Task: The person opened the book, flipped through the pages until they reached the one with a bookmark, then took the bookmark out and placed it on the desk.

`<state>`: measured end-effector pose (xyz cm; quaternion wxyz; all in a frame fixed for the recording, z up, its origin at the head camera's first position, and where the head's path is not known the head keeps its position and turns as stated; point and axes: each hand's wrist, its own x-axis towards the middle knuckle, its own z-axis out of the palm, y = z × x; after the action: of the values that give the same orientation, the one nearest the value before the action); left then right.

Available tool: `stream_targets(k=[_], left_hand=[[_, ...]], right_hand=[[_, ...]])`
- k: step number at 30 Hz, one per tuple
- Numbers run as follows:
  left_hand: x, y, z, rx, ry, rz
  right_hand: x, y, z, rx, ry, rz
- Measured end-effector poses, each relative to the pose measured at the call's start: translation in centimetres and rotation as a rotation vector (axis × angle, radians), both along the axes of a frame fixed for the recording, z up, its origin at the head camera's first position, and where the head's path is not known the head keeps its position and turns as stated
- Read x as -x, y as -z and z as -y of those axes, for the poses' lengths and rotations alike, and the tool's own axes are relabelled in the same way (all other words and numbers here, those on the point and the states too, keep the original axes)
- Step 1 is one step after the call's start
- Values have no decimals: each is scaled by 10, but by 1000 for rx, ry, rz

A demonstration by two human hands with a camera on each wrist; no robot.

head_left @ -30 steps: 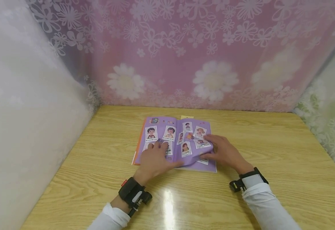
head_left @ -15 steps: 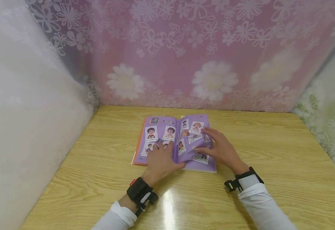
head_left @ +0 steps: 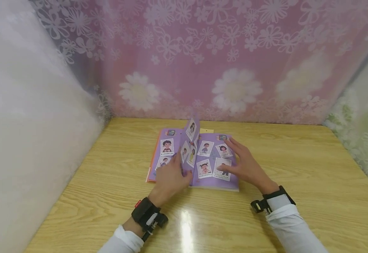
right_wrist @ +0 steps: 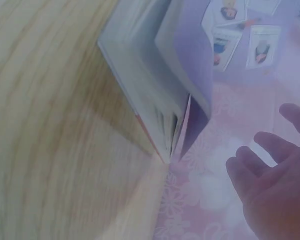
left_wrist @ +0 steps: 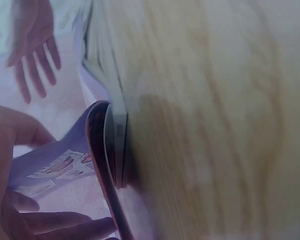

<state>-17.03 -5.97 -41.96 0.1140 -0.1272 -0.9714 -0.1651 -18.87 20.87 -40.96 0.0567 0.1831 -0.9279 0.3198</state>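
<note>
An open picture book (head_left: 217, 184) with purple pages lies on the wooden table, its pictures framed like photo cards. One page (head_left: 190, 140) stands nearly upright by the spine, leaning left. My left hand (head_left: 169, 179) lies over the lower left page, and the raised page passes between its thumb and fingers. The left wrist view shows a gap between that thumb and the fingers (left_wrist: 65, 222). At the book's right side, my right hand (head_left: 247, 167) has its fingers spread over the right page's outer edge. In the right wrist view the right hand (right_wrist: 275, 175) holds nothing.
The wooden table (head_left: 297, 168) reaches a pink floral curtain (head_left: 184, 70) at the back. A pale wall (head_left: 29, 123) stands on the left. A small yellow tab (head_left: 207, 131) sticks out past the book's top edge.
The page that my right hand was lifting has swung leftward past the spine, uncovering another right page. My right hand has let it go; my left hand has shifted slightly left.
</note>
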Motion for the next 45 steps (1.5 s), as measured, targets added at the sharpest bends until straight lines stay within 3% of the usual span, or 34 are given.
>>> stream_targets(k=[3, 10, 18, 24, 29, 33, 37, 45], left_hand=[[3, 0, 6, -62, -38, 13], [8, 2, 26, -57, -142, 12], [10, 3, 39, -91, -167, 39], [13, 8, 45, -24, -69, 66], [17, 16, 45, -13, 138, 37], [18, 18, 43, -36, 270, 101], [16, 17, 44, -9, 315, 158], [14, 12, 48, 62, 322, 201]], right_hand=[[-1, 2, -2, -10, 9, 27], [-1, 6, -5, -22, 16, 65], [0, 17, -10, -9, -2, 68], [2, 21, -15, -34, -12, 83], [2, 23, -17, -76, -38, 140], [0, 24, -18, -106, -76, 174], [-1, 24, -20, -119, -127, 194], [3, 23, -31, -177, -203, 196]])
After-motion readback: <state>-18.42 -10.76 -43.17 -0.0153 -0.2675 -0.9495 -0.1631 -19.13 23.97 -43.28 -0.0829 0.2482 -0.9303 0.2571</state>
